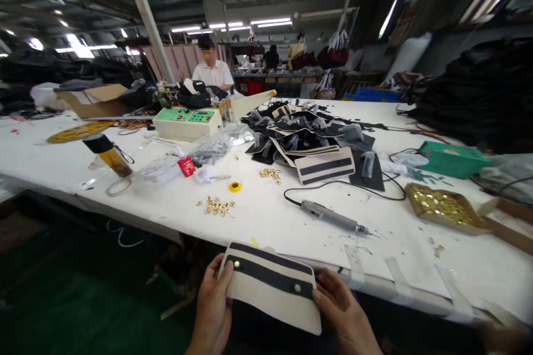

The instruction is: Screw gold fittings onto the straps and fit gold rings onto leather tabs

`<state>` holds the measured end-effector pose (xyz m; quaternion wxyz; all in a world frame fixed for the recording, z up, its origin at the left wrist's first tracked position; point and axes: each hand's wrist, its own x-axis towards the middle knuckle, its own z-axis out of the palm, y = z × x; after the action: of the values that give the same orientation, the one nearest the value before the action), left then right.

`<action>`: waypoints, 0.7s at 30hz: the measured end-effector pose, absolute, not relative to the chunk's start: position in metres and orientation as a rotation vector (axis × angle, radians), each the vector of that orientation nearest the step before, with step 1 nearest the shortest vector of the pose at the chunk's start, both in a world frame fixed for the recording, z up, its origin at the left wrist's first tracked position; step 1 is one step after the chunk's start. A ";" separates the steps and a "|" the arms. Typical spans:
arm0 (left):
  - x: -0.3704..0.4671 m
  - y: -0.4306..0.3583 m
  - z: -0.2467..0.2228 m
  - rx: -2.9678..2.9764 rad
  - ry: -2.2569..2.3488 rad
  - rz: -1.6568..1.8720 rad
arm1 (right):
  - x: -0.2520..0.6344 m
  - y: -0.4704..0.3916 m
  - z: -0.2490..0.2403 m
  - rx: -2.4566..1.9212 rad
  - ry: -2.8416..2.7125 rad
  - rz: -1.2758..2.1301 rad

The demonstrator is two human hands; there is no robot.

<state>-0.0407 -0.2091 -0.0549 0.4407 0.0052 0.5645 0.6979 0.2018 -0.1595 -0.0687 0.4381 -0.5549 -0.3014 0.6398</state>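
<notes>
Between my hands, just off the table's front edge, is a cream panel with black stripes (266,297). Two gold round studs sit on its lower stripe, one near each end. My left hand (214,302) grips the panel's left end, thumb on top beside one stud. At the right end my right hand (343,308) pinches the edge near the other stud. Beyond the panel, a grey electric screwdriver (333,217) with a black cord lies on the table. Small gold metal pieces (217,206) form a loose pile to the left, and another gold pile (270,175) lies farther back.
On the white table (258,222) lie similar striped panels (325,165), a box of gold parts (445,206), a green box (453,158), yellow tape (235,186), a red-labelled bottle (186,166), a drink bottle (110,155) and a green-topped machine (189,122). A person (213,73) sits beyond.
</notes>
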 end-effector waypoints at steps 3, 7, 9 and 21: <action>-0.048 -0.223 -0.058 -0.015 1.454 1.739 | 0.190 -0.163 -0.059 -1.222 -0.701 1.809; -0.054 -0.240 -0.067 0.068 1.522 1.670 | 0.183 -0.159 -0.043 -1.200 -0.779 1.763; -0.058 -0.247 -0.072 0.184 1.636 1.608 | 0.183 -0.154 -0.029 -1.210 -0.937 1.666; -0.024 -0.237 -0.003 0.060 1.062 1.381 | 0.165 -0.174 0.038 -0.200 -2.113 0.726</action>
<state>-0.0238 -0.2368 -0.0034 0.6436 0.0262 0.4663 0.6063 0.1646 -0.1741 0.0376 0.4342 -0.0803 -0.8486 0.2914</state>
